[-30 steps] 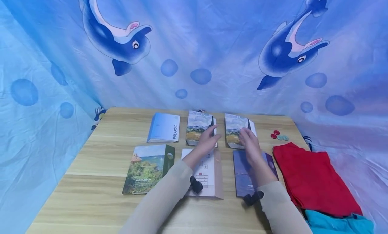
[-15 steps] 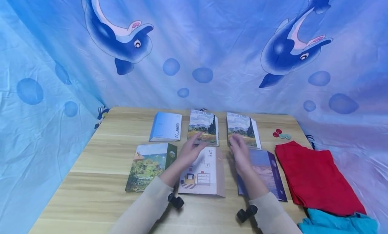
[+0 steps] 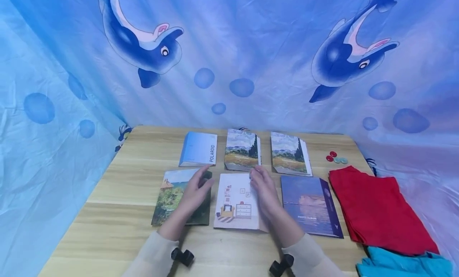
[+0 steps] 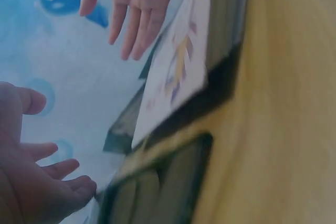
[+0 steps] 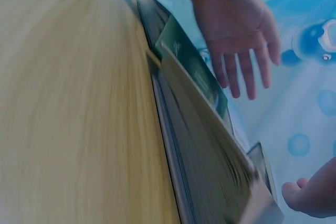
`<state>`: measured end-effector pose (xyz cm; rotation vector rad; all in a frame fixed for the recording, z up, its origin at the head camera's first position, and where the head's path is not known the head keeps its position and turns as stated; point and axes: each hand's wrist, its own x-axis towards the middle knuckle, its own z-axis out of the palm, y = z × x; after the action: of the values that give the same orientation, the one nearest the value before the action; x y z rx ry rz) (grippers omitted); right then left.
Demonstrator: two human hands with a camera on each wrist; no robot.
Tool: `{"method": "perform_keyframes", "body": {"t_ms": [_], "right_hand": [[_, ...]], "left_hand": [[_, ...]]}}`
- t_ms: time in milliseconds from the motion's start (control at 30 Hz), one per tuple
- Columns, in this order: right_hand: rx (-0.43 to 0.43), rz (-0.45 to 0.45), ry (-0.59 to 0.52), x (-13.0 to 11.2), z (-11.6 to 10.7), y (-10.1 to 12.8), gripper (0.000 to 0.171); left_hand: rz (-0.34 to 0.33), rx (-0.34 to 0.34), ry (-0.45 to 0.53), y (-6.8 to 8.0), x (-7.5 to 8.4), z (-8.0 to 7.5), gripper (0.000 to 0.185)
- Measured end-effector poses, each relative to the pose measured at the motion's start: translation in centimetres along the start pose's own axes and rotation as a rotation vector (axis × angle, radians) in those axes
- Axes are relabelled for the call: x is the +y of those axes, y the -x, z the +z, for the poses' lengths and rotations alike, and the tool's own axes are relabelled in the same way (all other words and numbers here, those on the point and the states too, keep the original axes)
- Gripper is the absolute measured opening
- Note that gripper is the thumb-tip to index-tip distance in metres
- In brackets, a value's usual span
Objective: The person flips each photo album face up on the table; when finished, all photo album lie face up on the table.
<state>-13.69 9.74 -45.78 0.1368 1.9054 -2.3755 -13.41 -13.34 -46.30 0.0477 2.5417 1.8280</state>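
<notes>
Hands (image 3: 195, 191) (image 3: 263, 189) flank the flat album (image 3: 238, 201), spine rightward.

Six photo albums lie on the wooden table (image 3: 118, 213) in two rows. In the far row, the Polaroid album (image 3: 198, 148) is at 9 o'clock of the field album (image 3: 242, 150), and the second field album (image 3: 289, 153) is at 3 o'clock of it. In the near row, the garden album (image 3: 172, 195) is on the left, the room album (image 3: 236, 201) in the middle, and the sunset album (image 3: 310, 205) on the right. The left hand (image 3: 193, 193) is over the garden album. The right hand (image 3: 265, 189) is over the room album. The round chips (image 3: 336, 157) sit at 3 o'clock of the far row. The folded cloth (image 3: 376, 211) lies at 6 o'clock of the chips.
</notes>
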Motion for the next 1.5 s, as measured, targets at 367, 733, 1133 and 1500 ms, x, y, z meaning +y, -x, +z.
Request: {"method": "perform_keyframes", "body": {"t_ms": [367,733,1133,1500], "right_hand": [[-0.086,0.094,-0.081,1.6,4.3,1.3,0.057],[-0.409,0.178,-0.124,4.0,8.3,2.8,0.073],[-0.393,0.233,0.012,4.2,8.4,3.2,0.081],[-0.368,0.224,-0.069,3.8,8.0,2.9,0.072]], "left_hand": [[-0.053,0.049,-0.14,2.9,-2.4,-4.8,0.063],[-0.061,0.189,-0.195,5.0,-4.2,-7.8,0.065],[-0.088,0.208,-0.163,4.8,-5.3,-8.3,0.065],[0.029,0.057,-0.189,4.4,-6.4,-7.9,0.058]]}}
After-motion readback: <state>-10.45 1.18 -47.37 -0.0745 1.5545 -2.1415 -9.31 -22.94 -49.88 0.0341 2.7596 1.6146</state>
